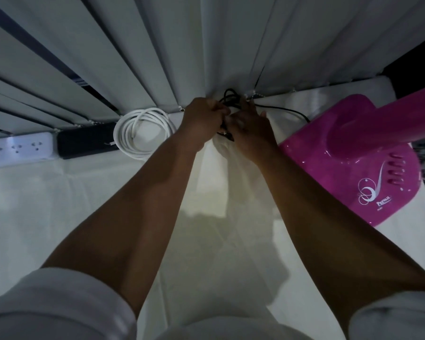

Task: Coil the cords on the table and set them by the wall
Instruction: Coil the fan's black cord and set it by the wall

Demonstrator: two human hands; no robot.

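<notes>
A white cord [142, 132] lies coiled on the white table [59, 204] at the foot of the blinds. To its right, both my hands reach far forward to the wall and meet on a black cord [230, 95]. Loops of it stick up above my fingers, and a strand [287, 110] trails right toward the pink fan. My left hand [204, 121] is closed around the bundle. My right hand [249, 126] holds it from the other side, fingers partly spread. Most of the black cord is hidden by my hands.
A pink fan base [349, 168] with its stem stands at the right on the table. A white power strip [20, 149] and a black block [87, 142] lie along the wall at the left. Vertical blinds [157, 45] hang behind.
</notes>
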